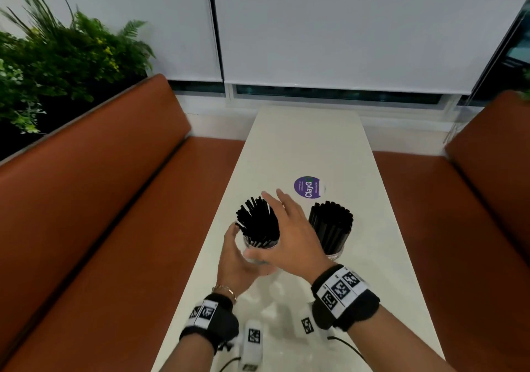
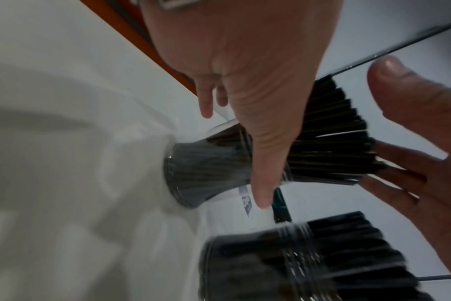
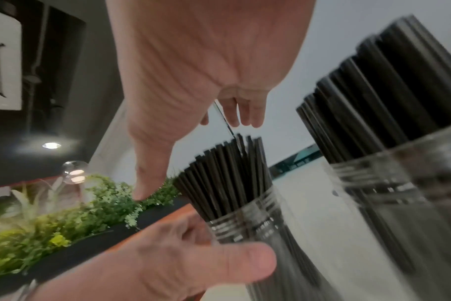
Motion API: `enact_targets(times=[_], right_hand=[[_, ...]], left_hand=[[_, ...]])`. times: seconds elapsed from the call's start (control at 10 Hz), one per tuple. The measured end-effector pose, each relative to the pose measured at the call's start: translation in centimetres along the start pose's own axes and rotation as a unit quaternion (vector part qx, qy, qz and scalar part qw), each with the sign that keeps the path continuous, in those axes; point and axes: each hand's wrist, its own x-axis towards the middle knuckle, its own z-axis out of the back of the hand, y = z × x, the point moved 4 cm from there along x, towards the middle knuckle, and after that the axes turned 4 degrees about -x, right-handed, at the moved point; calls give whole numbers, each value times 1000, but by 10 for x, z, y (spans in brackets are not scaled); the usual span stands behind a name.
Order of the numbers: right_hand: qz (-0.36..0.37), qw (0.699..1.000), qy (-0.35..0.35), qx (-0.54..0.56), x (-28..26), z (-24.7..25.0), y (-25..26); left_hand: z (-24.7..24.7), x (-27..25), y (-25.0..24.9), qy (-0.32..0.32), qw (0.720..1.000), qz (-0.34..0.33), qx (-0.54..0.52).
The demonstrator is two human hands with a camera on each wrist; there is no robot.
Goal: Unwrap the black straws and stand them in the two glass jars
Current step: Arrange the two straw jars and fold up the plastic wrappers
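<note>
Two glass jars stand on the white table (image 1: 309, 142), each packed with unwrapped black straws. My left hand (image 1: 238, 260) grips the left jar (image 1: 259, 247), thumb across its front, fingers behind; the same hold shows on the left jar (image 3: 250, 224) in the right wrist view. Its straws (image 1: 258, 222) fan out and lean left. My right hand (image 1: 289, 228) is open with straight fingers, palm against the right side of that fan. In the left wrist view the right hand's fingers (image 2: 399, 163) meet the straw tips (image 2: 348, 142). The right jar (image 1: 334, 252) stands untouched with upright straws (image 1: 329, 224).
A round purple sticker (image 1: 308, 187) lies on the table just beyond the jars. Orange benches run along the left (image 1: 114, 199) and the right (image 1: 459, 199) of the narrow table. Green plants (image 1: 57, 56) sit behind the left bench. White blinds hang at the far end.
</note>
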Motion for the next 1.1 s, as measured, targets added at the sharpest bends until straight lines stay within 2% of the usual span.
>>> enact_targets(times=[0.1,0.2,0.3,0.4,0.5,0.6,0.7,0.8,0.9,1.1], right_hand=[[-56,998,11,25,10,-19,-12],[-77,997,-29,16,20,-30,-17],[-81,994,-65,18,31,-37,-14],[-72,994,-78,2,41,-46,-7],[-39,992,-99,-67,50,-55,9],[-7,981,-136,-136,60,-62,22],[-13,971,-144,-190,69,-62,23],[-65,963,-113,-235,77,-55,16],[-93,961,-91,-245,81,-48,13],[-88,964,-32,-249,89,-38,16]], left_hand=[[-5,19,-4,80,996,-23,22],[-12,28,-6,88,991,0,-105],[-13,30,-8,39,989,65,-130],[-29,41,8,85,938,161,-295],[-29,45,14,20,961,144,-233],[-25,40,21,38,994,83,-67],[-13,35,7,31,998,4,62],[-14,43,20,51,994,-15,95],[-16,42,19,70,994,12,88],[-13,42,14,50,995,7,89]])
